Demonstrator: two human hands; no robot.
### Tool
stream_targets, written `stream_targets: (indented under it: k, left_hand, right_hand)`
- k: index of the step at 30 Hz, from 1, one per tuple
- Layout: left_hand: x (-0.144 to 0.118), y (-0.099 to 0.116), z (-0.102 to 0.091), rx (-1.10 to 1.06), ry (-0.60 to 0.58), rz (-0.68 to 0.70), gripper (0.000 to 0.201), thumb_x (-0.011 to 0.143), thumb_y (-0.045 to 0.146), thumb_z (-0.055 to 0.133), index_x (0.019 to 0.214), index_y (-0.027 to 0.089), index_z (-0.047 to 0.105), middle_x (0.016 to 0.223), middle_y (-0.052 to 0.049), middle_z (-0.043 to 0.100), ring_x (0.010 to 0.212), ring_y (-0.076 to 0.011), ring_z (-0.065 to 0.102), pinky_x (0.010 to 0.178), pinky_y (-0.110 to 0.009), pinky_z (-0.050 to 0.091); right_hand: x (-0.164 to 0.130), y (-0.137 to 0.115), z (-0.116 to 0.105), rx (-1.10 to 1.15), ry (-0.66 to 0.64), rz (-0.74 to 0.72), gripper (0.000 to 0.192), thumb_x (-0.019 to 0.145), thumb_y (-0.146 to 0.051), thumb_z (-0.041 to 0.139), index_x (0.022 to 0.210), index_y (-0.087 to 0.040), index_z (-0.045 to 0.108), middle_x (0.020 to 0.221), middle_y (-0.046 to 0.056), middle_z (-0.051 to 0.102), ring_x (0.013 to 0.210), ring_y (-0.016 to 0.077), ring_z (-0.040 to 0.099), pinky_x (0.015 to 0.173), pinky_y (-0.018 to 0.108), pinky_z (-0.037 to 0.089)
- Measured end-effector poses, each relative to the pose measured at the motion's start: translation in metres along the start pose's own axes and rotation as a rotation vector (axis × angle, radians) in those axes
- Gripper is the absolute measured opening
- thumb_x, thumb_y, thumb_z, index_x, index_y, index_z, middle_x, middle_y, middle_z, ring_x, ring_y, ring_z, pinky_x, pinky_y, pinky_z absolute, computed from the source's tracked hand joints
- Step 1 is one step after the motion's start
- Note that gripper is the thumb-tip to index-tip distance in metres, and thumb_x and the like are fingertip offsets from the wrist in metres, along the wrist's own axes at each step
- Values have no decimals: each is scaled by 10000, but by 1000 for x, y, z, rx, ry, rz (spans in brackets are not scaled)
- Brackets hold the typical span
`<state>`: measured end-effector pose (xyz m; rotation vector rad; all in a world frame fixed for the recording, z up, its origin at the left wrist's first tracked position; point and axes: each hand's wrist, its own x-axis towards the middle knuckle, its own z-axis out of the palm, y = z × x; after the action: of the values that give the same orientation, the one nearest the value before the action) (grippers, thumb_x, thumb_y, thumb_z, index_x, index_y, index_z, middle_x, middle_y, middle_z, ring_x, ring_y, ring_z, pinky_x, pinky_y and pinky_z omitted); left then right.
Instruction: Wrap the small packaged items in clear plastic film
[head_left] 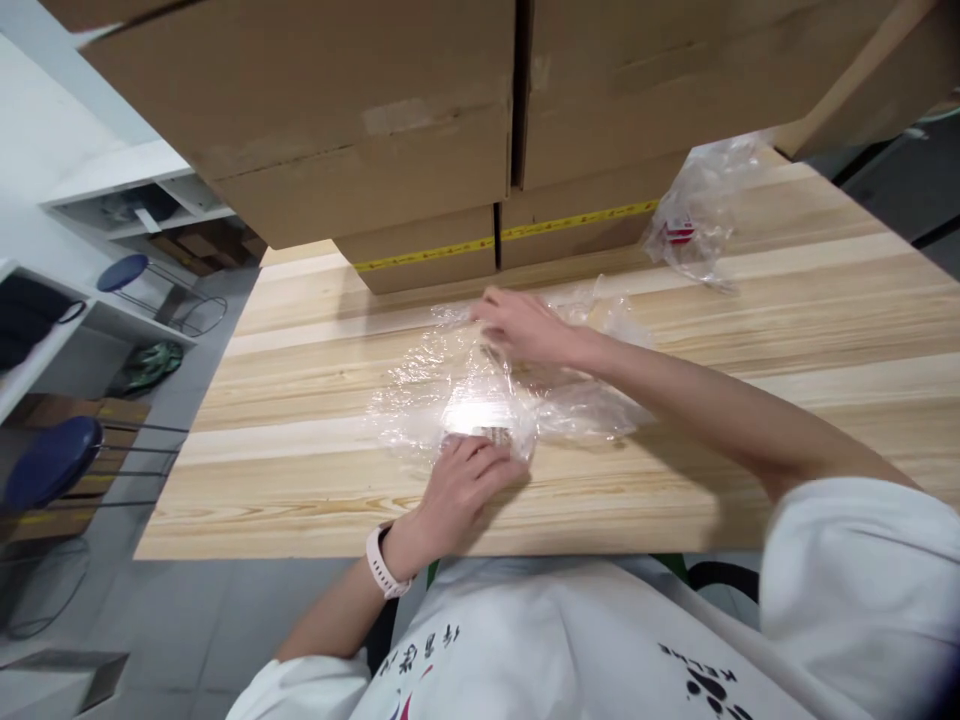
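Note:
A small pale item [480, 414] lies on the wooden table, with strong glare and printed marks on its surface; its exact kind is not clear. Crinkled clear plastic film [420, 385] surrounds and partly covers it, spreading to both sides. My left hand [474, 482], with a pale watch band at the wrist, grips the item's near edge through the film, fingers closed together. Just beyond the item, my right hand [521, 325] has its fingers curled and pinched on the film. Its fingertips are partly hidden.
Large cardboard boxes [360, 130] stand stacked along the back of the table [247, 480]. Another clear plastic bag [694, 225] with a red label lies at the back right. Blue stools [52, 462] and white shelving [112, 185] are to the left.

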<state>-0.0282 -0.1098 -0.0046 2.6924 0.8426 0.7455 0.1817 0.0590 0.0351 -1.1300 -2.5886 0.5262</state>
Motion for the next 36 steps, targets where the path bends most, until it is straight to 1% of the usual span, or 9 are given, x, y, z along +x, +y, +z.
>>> stream_targets:
  k: [4, 8, 11, 16, 20, 24, 27, 31, 36]
  left_hand:
    - [-18, 2, 7, -30, -45, -23, 392, 907, 36, 503, 1213, 227, 654, 1126, -81, 740, 1054, -254, 576, 912, -442, 481]
    - [-27, 1, 6, -35, 8, -83, 407, 881, 26, 522, 1191, 240, 676, 1091, -58, 765, 1044, -250, 589, 894, -431, 475]
    - [-28, 3, 5, -27, 69, -92, 392, 872, 8, 536, 1153, 243, 676, 997, -36, 772, 942, -227, 606, 817, -388, 442]
    - [-28, 11, 8, 42, 63, -135, 594, 884, 6, 476, 1433, 228, 521, 852, -26, 737, 772, -202, 575, 740, -363, 390]
    - [-30, 14, 7, 47, 11, -141, 379, 908, 32, 480, 1171, 238, 658, 976, -34, 772, 794, -195, 569, 726, -372, 371]
    - [-29, 13, 6, 59, -12, -155, 214, 889, 39, 520, 904, 208, 649, 987, -40, 763, 826, -202, 564, 718, -377, 373]
    - [-27, 13, 6, 53, 32, -147, 188, 891, 39, 542, 849, 204, 619, 955, -31, 757, 834, -204, 562, 720, -373, 375]
    - [-24, 12, 6, 57, 37, -128, 205, 884, 23, 547, 834, 210, 616, 973, -25, 763, 869, -207, 577, 744, -375, 393]
    - [-29, 8, 2, 93, 87, -139, 212, 880, 39, 542, 812, 221, 627, 983, -30, 764, 909, -216, 611, 804, -401, 435]
  right_hand:
    - [-91, -37, 9, 56, -172, -214, 231, 1007, -371, 559, 1147, -212, 651, 1111, 95, 643, 1005, 248, 574, 861, 388, 434]
    - [-168, -49, 25, 20, -175, -74, 183, 986, -176, 490, 967, -221, 667, 952, 82, 638, 833, 216, 551, 734, 348, 410]
    - [-193, -38, 26, 32, -133, 29, 239, 1005, -215, 450, 989, -243, 687, 952, 88, 656, 840, 223, 575, 715, 355, 436]
    - [-204, -30, 15, -118, 98, 103, 313, 1024, -251, 411, 1016, -284, 722, 1117, 93, 724, 1029, 285, 637, 863, 479, 495]
    - [-226, -49, 31, -151, 284, 68, 293, 1016, -240, 461, 1050, -369, 721, 1187, 22, 743, 1089, 277, 663, 990, 524, 482]
    - [-250, -63, 41, -32, 44, 75, 257, 1016, -270, 468, 1097, -308, 708, 1288, 71, 702, 1098, 304, 675, 924, 526, 536]
    - [-247, -64, 22, 111, -92, 193, 299, 1026, -411, 485, 1221, -272, 665, 1295, 102, 687, 1074, 299, 694, 831, 466, 584]
    - [-213, -58, -2, 186, 13, 258, 394, 1053, -470, 416, 1258, -244, 664, 1306, 106, 684, 1149, 284, 678, 925, 444, 568]
    - [-162, -10, 24, 22, -144, 117, 518, 1019, -512, 489, 1463, -252, 556, 1604, 109, 435, 1475, 351, 411, 1166, 592, 380]
